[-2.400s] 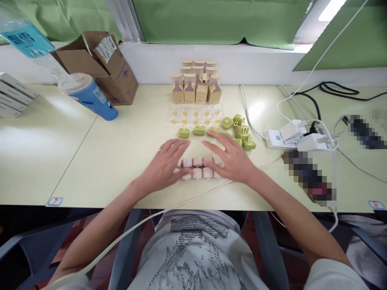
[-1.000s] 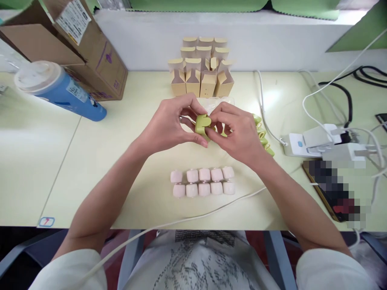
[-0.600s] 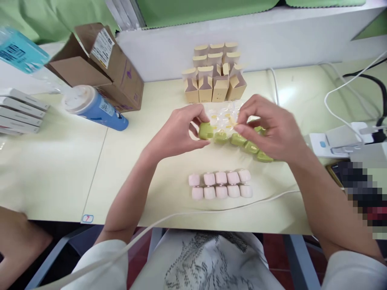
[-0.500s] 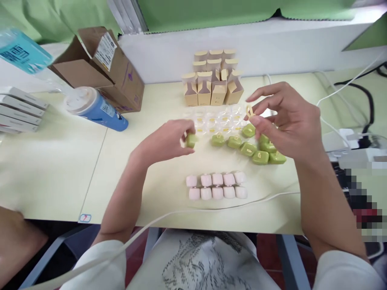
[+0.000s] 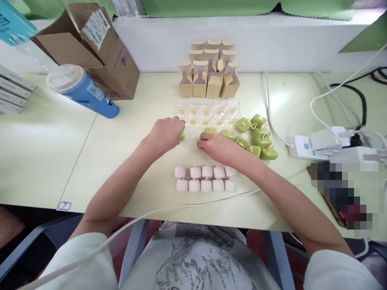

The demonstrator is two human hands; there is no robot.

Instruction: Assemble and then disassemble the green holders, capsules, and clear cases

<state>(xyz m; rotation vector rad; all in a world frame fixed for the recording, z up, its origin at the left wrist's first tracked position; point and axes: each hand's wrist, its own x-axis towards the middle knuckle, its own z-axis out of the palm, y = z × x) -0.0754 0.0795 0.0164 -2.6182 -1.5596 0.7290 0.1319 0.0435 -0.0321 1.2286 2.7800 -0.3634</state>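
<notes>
My left hand [image 5: 166, 135] is closed, its fingertips on a small green rounded cap [image 5: 182, 137] that shows partly beside the thumb. To its right, my right hand [image 5: 216, 148] is closed with curled fingers just in front of the green caps; whatever it pinches is hidden. Several green caps with pale yellow loops, such as one at the right [image 5: 269, 152], lie beyond and right of it. Behind them stand rows of clear plastic cups [image 5: 206, 112] with yellow marks. Two rows of small pale pink pieces [image 5: 207, 172] lie nearer me.
Open small cardboard boxes [image 5: 200, 85] stand against the wall. On the left are a blue tumbler [image 5: 93, 93] and a large open carton [image 5: 121, 68]. A white cable [image 5: 181, 207] crosses the table front; a power strip [image 5: 302, 146] sits at right.
My right hand, which held a yellow loop in the air, has moved down and left to the table's middle. My left hand has shifted slightly left with the green cap. The view has tilted.
</notes>
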